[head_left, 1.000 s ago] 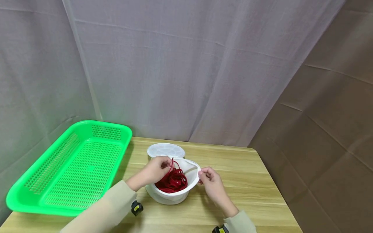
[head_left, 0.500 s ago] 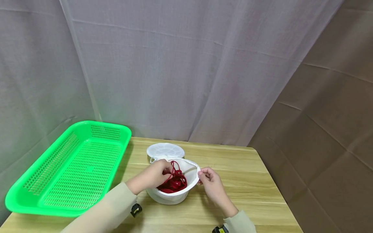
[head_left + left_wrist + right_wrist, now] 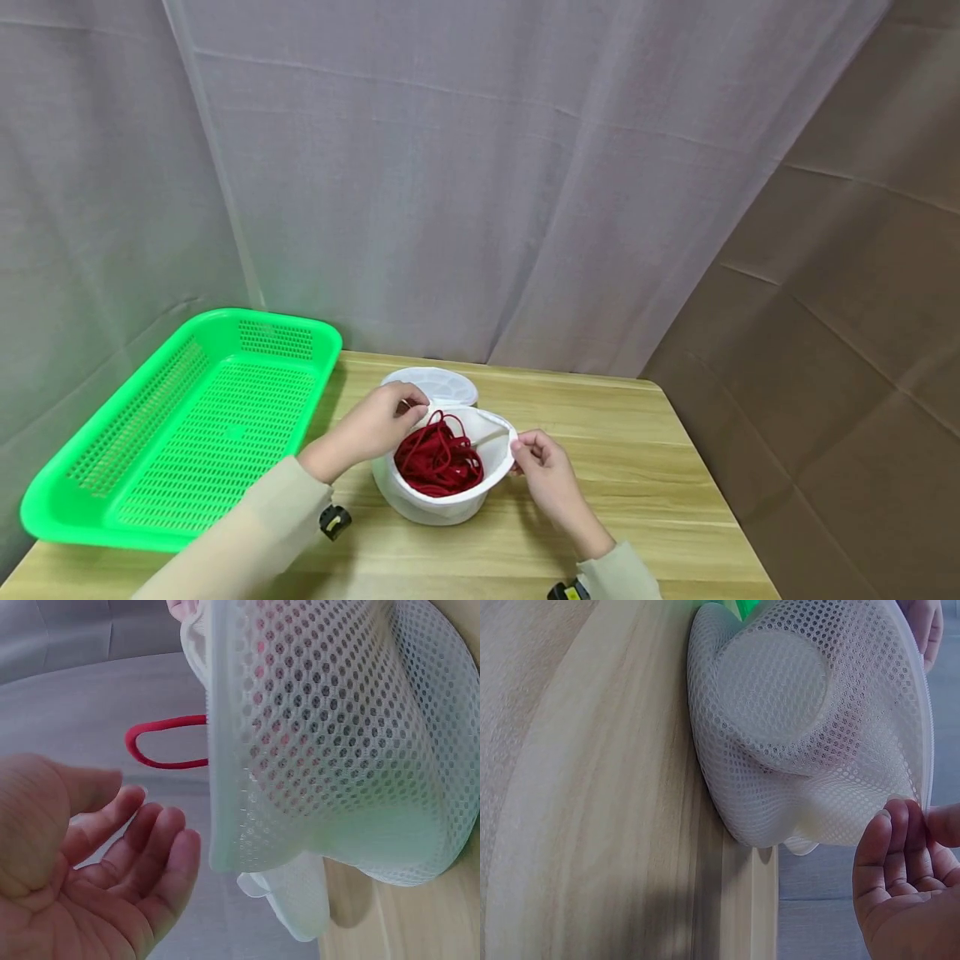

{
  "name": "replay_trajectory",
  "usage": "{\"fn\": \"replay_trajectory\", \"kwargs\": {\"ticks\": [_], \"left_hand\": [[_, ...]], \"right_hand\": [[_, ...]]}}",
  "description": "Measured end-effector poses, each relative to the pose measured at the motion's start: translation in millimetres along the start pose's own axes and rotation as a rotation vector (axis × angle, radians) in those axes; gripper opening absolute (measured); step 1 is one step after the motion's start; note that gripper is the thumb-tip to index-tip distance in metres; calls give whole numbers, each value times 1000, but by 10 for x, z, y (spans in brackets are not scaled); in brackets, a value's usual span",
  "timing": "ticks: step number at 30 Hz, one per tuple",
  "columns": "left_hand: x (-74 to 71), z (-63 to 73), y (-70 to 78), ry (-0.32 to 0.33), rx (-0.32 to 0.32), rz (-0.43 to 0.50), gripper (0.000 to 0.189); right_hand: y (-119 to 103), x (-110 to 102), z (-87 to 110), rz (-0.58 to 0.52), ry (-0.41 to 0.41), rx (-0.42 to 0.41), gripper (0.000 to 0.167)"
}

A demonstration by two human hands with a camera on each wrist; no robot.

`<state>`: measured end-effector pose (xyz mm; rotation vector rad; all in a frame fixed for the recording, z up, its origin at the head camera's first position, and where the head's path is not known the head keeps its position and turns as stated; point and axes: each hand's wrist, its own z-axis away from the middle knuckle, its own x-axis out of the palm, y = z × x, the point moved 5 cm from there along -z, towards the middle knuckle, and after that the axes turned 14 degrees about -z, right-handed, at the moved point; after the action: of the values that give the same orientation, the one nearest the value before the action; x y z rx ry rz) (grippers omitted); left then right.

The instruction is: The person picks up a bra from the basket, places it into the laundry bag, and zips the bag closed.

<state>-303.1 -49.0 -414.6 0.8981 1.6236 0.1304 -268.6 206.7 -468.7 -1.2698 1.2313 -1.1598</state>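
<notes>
A white mesh laundry bag (image 3: 426, 510) stands unzipped on the table, its round lid (image 3: 448, 385) folded back behind it. Inside lies a bunched red fabric thing with thin straps (image 3: 438, 465). One red strap loop (image 3: 166, 723) sticks up past the rim in the left wrist view. My left hand (image 3: 375, 425) hovers at the bag's left rear rim, its fingers loosely bent and nothing between them. With thumb and fingertips, my right hand (image 3: 553, 477) pinches the right side of the rim (image 3: 925, 750) and pulls it outward.
To the left, a large green perforated basket (image 3: 234, 433) sits on the wooden table (image 3: 622, 467). A grey curtain (image 3: 450, 183) hangs behind the table, and a brown one (image 3: 825, 350) hangs along the right.
My left hand has let go of the red straps and moved up and left to the rim. The red thing now lies in the bag. My right hand keeps its hold.
</notes>
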Motion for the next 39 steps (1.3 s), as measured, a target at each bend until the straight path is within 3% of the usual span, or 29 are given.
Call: {"fn": "replay_trajectory", "kwargs": {"ticks": [6, 14, 18, 24, 28, 31, 34, 39], "left_hand": [[79, 0, -18, -56, 13, 56, 5], [180, 14, 9, -90, 28, 25, 8], [264, 21, 15, -91, 83, -76, 5], [418, 90, 39, -80, 260, -361, 11], [494, 135, 51, -83, 333, -519, 25], [508, 145, 53, -77, 351, -560, 33], [476, 141, 60, -45, 365, -539, 33], [398, 129, 34, 12, 327, -504, 17]], "right_hand": [[-154, 59, 75, -3, -11, -2, 10], [-136, 42, 75, -23, -9, 2, 10], [-147, 63, 81, -6, -9, 10, 11], [-178, 100, 95, 5, -7, 16, 11], [-164, 107, 96, 6, -10, 12, 11], [-142, 107, 95, 13, -11, 12, 12], [-125, 100, 95, 21, -5, 15, 11], [-116, 88, 95, 24, 3, 15, 12]]}}
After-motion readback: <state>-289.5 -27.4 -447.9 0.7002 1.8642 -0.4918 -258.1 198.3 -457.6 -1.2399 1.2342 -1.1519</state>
